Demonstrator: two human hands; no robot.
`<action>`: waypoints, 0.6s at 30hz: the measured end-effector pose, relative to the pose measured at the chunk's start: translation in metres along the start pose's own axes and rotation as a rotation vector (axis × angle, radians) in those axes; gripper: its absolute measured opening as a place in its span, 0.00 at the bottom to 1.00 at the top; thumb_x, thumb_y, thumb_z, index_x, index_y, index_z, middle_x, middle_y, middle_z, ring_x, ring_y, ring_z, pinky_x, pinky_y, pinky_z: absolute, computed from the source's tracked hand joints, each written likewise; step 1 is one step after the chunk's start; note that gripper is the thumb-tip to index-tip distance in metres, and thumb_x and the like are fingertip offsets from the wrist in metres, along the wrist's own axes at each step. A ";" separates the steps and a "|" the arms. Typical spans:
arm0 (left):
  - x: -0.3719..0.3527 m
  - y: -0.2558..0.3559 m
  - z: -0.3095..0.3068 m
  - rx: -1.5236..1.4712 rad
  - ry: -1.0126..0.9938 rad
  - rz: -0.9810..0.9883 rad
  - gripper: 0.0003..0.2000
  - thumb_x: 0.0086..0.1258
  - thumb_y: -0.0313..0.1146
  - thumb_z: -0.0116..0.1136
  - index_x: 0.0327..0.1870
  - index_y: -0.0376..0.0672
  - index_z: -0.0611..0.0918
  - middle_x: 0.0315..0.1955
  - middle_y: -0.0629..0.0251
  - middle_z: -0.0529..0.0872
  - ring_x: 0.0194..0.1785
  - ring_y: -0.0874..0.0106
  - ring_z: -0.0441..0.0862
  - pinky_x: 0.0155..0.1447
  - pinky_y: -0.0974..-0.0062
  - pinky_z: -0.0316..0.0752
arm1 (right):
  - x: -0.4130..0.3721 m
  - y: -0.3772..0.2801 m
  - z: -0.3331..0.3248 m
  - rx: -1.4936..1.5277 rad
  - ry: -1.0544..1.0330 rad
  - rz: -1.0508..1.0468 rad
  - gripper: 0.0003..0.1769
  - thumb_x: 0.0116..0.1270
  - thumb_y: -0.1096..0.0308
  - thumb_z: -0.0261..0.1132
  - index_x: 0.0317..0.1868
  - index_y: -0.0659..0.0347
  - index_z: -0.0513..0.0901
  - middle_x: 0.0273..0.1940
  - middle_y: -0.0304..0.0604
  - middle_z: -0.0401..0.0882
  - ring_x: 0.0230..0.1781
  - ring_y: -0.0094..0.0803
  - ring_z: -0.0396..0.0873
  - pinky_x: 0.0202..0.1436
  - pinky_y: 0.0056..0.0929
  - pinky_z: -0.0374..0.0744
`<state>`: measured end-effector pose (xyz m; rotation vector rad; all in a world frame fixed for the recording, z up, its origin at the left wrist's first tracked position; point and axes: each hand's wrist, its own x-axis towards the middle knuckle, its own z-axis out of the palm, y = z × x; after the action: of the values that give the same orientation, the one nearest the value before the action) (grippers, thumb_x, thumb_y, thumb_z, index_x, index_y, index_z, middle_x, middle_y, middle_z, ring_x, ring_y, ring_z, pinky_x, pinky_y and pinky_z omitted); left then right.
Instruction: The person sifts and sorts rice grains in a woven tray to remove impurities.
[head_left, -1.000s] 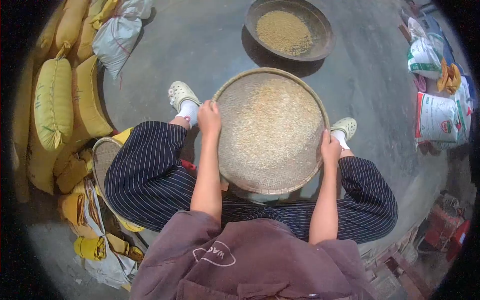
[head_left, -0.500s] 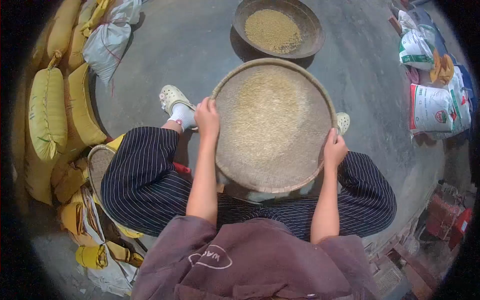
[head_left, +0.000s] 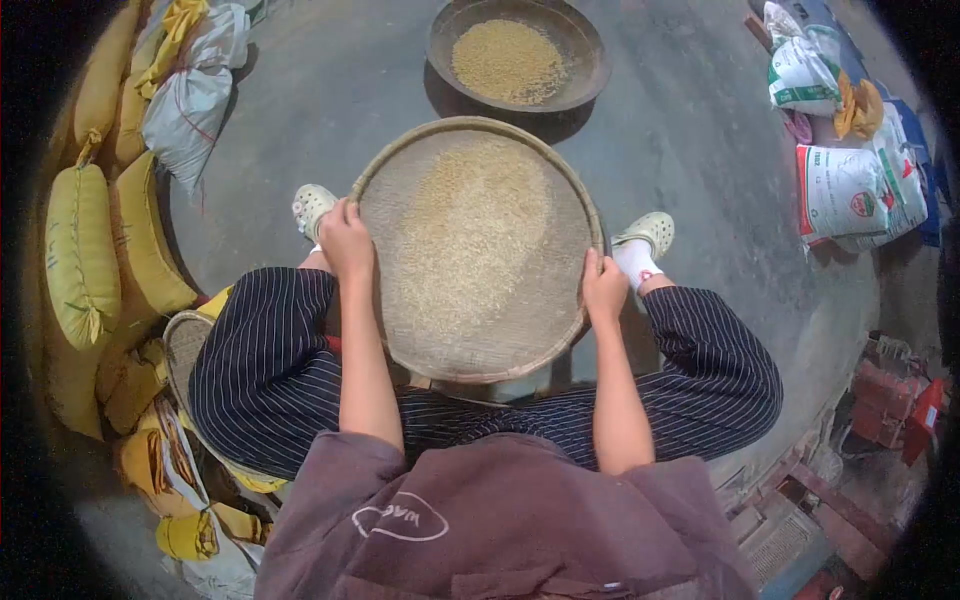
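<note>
Grey floor [head_left: 720, 200] bore: pan [head_left: 590, 75], far side; yellow sacks [head_left: 85, 255], stacked, left; white sack [head_left: 185, 120] beside them; printed bags [head_left: 840, 185], right.

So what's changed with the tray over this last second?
The woven tray swung rightward, then back left, uncovering the right shoe again. The grain on it shifted, leaving more bare weave on the right than a second ago. Nothing was taken hold of or let go: the left hand and right hand still hold it. The dark bowl ahead stayed put.
</note>
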<state>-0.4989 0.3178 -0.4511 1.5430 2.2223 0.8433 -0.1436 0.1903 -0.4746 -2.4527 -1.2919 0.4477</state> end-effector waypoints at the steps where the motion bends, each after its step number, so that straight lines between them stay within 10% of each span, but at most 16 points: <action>1: -0.005 0.001 0.011 -0.017 0.019 0.025 0.14 0.70 0.34 0.54 0.48 0.33 0.82 0.42 0.44 0.84 0.48 0.49 0.80 0.53 0.58 0.73 | 0.007 0.006 0.005 0.053 0.098 0.082 0.28 0.70 0.47 0.56 0.28 0.69 0.79 0.27 0.63 0.80 0.31 0.63 0.78 0.36 0.53 0.74; 18: -0.044 -0.028 0.070 -0.005 -0.118 -0.056 0.16 0.68 0.37 0.55 0.47 0.34 0.83 0.44 0.45 0.85 0.50 0.49 0.81 0.55 0.60 0.74 | 0.005 0.020 -0.009 -0.274 -0.247 0.438 0.27 0.66 0.48 0.58 0.41 0.69 0.82 0.43 0.62 0.83 0.48 0.56 0.81 0.51 0.51 0.78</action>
<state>-0.4649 0.2906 -0.5263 1.4806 2.1671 0.7223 -0.1226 0.1825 -0.4761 -3.0037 -0.9412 0.7456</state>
